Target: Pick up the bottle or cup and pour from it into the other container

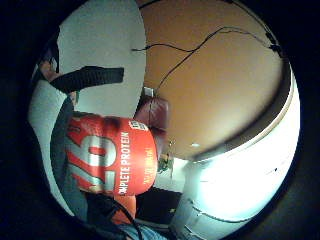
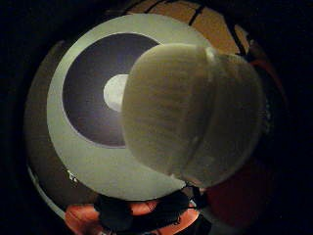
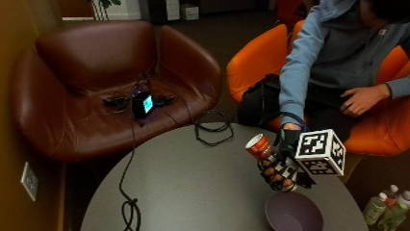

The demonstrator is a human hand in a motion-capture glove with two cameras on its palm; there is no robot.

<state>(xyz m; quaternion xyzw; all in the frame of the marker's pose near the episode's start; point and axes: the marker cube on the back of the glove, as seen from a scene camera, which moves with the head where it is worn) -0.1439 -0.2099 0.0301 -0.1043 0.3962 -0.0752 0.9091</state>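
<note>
Bottle first: I see a red container with a white cap and a label reading "COMPLETE PROTEIN", lifted off the round grey table and tipped over on a slant, its capped end pointing up and away from the person. My gloved right hand has its fingers curled round the body of it, holding it in the air just above and beside the purple bowl, which sits on the table near the edge. From the thumb-side palm camera I look straight down into that bowl, with the pale ribbed cap of the bottle filling much of the picture close to the palm. The little-finger-side camera shows the red label up close. The bare left hand rests on the person's lap, apart from everything. Behind the table stand a brown leather armchair and an orange chair.
</note>
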